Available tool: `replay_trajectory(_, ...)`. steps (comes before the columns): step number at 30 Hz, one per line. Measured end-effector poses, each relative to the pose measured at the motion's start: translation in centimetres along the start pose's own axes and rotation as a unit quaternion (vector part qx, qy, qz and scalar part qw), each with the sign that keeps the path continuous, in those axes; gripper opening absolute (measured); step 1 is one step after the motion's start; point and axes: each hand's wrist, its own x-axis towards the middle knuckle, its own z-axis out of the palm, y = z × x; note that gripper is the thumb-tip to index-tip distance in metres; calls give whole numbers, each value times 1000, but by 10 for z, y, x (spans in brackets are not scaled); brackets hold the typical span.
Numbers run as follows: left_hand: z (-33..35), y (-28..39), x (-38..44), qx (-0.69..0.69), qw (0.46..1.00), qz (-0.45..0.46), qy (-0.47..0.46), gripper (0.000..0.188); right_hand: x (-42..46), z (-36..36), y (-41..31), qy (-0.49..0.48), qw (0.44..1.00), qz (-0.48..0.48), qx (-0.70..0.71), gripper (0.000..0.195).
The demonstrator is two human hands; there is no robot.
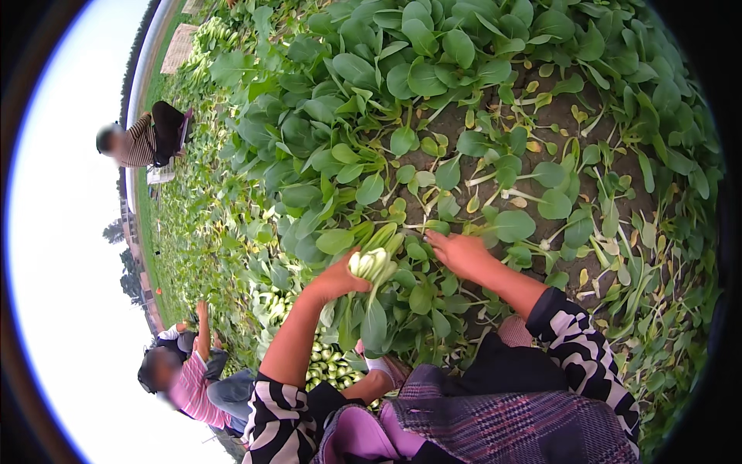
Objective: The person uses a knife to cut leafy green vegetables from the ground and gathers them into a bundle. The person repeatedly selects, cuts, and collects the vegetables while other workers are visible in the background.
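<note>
My left hand (pixel 339 275) holds a bunch of bok choy (pixel 374 264), its pale cut bases turned up towards me and its green leaves hanging below. To the right, my right hand (pixel 461 254) is low over the plants, palm down, fingers pointing left. A thin greyish thing shows by its fingertips, perhaps a blade; whether the hand grips it I cannot tell. Leafy bok choy plants (pixel 426 296) stand just below and between the hands. Under my left forearm lies a pile of bok choy (pixel 333 362) with the pale bases showing.
Dense bok choy (pixel 423 52) grows ahead. Loose leaves and stalks lie on bare soil (pixel 446 127) in front and to the right. One person (pixel 159 136) is bent over at the far left, near a white crate (pixel 161 174); another in a pink striped top (pixel 197 388) crouches at lower left.
</note>
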Motion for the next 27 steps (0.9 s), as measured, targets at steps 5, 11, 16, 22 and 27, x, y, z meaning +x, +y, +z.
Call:
replay_trajectory(5, 15, 1, 9, 155, 987, -45, -22, 61, 7, 1, -20, -34, 993, 30, -111, 40)
replay_trajectory(11, 34, -3, -27, 174, 980, 48, 78, 62, 3, 15, 19, 87, 994, -65, 29, 38)
replay_trajectory(16, 38, -10, -67, 303, 916, 213, 151, 76, 21, -31, -25, -31, 853, 146, 500, 49)
replay_trajectory(22, 40, 3, -85, 434, 824, 325, 163, 71, 23, -42, -67, -26, 856, 100, 506, 54)
replay_trajectory(27, 28, 31, -88, 460, 800, 349, 162, 56, 27, -54, -61, -58, 781, 140, 606, 45)
